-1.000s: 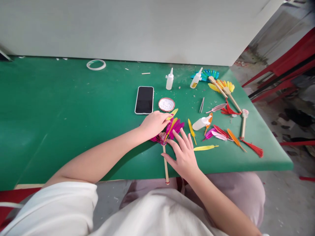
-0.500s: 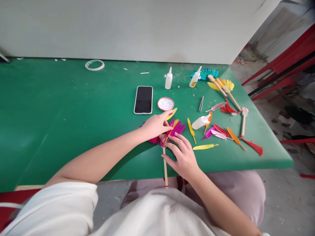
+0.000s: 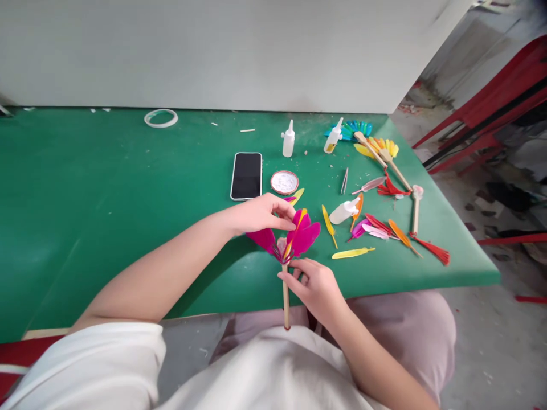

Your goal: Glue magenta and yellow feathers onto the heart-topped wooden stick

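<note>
A small feather fan stands nearly upright in front of me, with magenta feathers [image 3: 305,238] and a slim yellow-orange feather [image 3: 302,216] spreading from the top of its thin wooden handle [image 3: 286,299]. My right hand [image 3: 314,280] pinches the handle just under the feathers, thumb on the near side. My left hand [image 3: 269,212] reaches across from the left. Its fingers are curled together at the magenta feathers, and its fingertips are partly hidden behind them. Beyond the left hand, a yellow-green feather [image 3: 298,196] and a bit of magenta lie near a shallow white dish [image 3: 284,182].
On the green table [image 3: 106,228] are a phone [image 3: 247,176], upright glue bottles [image 3: 288,140], a tipped bottle [image 3: 343,212], tweezers [image 3: 344,181] and loose feathers [image 3: 353,253]. Feather fans [image 3: 387,149], a bare handle [image 3: 416,213] and a tape roll [image 3: 161,118] lie farther off.
My right hand has dropped from the feathers to the handle and closed on it. My left hand has shifted slightly left. The feathers now stand up more.
</note>
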Demonstrator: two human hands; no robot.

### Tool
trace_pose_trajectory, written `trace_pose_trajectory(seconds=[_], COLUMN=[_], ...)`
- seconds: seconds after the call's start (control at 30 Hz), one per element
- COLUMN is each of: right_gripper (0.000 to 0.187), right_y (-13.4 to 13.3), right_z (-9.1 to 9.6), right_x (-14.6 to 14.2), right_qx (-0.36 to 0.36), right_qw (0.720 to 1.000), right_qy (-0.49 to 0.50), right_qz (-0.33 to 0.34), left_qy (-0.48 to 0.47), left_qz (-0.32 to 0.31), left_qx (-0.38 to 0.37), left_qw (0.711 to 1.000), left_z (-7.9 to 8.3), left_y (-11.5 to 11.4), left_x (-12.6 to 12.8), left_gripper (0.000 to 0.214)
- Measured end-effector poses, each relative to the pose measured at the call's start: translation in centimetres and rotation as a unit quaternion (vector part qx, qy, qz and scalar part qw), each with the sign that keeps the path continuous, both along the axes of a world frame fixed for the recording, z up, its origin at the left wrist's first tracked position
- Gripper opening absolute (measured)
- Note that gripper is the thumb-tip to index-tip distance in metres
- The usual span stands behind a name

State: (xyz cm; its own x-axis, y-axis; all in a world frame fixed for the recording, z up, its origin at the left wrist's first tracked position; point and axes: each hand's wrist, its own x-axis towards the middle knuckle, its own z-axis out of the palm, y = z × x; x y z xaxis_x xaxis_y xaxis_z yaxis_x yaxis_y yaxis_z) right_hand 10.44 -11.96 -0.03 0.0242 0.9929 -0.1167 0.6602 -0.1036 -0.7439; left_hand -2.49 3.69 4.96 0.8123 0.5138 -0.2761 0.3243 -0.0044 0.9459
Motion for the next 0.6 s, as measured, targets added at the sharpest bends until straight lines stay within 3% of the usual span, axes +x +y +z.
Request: trace_pose_trajectory(seconds=[0.2, 0.3, 0.37, 0.47, 0.6], right_gripper=[0.025, 0.026, 0.026, 0.023, 0.02], right_y=[0.3, 0.0, 0.0, 0.2, 0.6], right_z=[-0.2, 0.4, 1.0, 1.8, 2.0], right_x=[-0.7, -0.4, 0.1, 0.9, 1.7], right_qx=[-0.024, -0.016, 0.028, 0.165, 0.294], right_qw=[0.995, 0.987, 0.988, 0.98, 0.942], right_qy=[0.1, 0.157, 0.137, 0.018, -0.106], right_qz=[0.008, -0.03, -0.064, -0.108, -0.119], left_qy=[-0.019, -0.028, -0.064, -0.09, -0.047], left_qz=[-0.082, -0.063, 0.028, 0.147, 0.114], left_qx=[-0.033, 0.012, 0.066, 0.093, 0.055], left_qw=[0.996, 0.998, 0.995, 0.981, 0.991], left_z=[1.7, 3.1, 4.0, 4.9, 5.4], left_y=[0.4, 0.7, 0.8, 0.8, 0.4], left_x=[-1.4, -2.2, -2.7, -3.3, -3.3], left_gripper=[0.012, 0.018, 0.024, 0.033, 0.047])
